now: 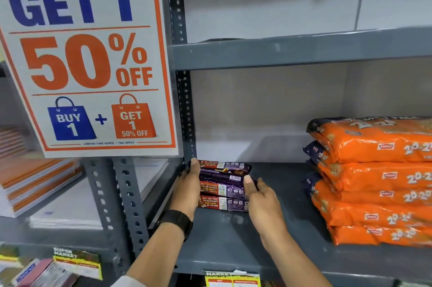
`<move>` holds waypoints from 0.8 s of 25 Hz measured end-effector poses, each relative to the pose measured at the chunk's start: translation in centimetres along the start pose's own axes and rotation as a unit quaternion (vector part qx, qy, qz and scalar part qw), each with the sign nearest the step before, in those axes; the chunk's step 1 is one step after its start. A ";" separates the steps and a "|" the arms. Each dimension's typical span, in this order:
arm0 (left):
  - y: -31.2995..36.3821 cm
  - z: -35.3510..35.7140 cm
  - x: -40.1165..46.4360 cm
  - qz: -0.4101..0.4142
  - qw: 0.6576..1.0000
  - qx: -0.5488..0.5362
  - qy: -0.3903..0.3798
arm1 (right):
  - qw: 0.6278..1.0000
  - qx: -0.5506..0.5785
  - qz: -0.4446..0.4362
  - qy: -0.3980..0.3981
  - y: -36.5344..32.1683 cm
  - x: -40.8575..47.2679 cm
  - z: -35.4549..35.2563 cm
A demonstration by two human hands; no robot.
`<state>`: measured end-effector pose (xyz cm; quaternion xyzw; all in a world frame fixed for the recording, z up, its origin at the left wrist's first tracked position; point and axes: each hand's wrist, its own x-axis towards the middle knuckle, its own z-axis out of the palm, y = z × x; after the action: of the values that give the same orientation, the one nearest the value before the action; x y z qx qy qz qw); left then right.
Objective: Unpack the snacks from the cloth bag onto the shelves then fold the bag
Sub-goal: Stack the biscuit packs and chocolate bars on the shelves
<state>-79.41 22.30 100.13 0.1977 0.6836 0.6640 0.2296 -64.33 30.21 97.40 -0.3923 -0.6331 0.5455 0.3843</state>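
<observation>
While three purple snack packs (224,187) sit stacked at the left end of the grey shelf (233,235), the left hand (188,189) presses flat against their left side and the right hand (261,197) grips their right edge; orange packets (374,179) pile well apart to the right.

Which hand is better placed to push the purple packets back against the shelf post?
Probably the right hand: it holds the purple packets' open side. The left hand is wedged between them and the post.
</observation>
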 end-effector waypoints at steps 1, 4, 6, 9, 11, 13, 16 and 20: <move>-0.1 -0.1 -0.1 0.001 1.000 -0.001 -0.007 | 1.000 -0.002 -0.003 0.003 0.1 -0.2 0.0; 0.1 -0.3 -0.1 0.007 1.000 0.001 -0.018 | 1.000 -0.026 -0.017 0.002 -0.1 -0.4 0.0; 0.5 -0.2 0.2 -0.002 1.000 0.005 -0.011 | 0.999 -0.045 -0.020 -0.001 -0.6 0.1 0.0; 0.3 0.0 0.8 -0.032 0.999 0.006 0.008 | 0.998 -0.063 -0.009 -0.012 -1.0 0.8 -0.1; -0.5 -0.1 1.0 -0.019 1.000 -0.012 0.019 | 0.999 -0.041 0.002 -0.020 -0.7 0.7 -0.1; -1.3 -0.5 1.0 0.010 0.998 -0.058 0.032 | 0.999 0.039 0.018 -0.020 -0.3 0.4 0.0; -1.5 -1.2 0.7 0.030 0.993 -0.116 0.012 | 0.989 0.144 0.026 -0.015 -0.4 0.3 0.2; -1.0 -0.9 0.1 0.015 0.994 -0.105 -0.032 | 0.986 0.159 0.017 -0.043 -1.1 0.7 0.1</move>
<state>-79.97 21.58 99.09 0.2036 0.5998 0.7285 0.2609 -64.73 30.67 98.57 -0.3129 -0.5476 0.6621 0.4048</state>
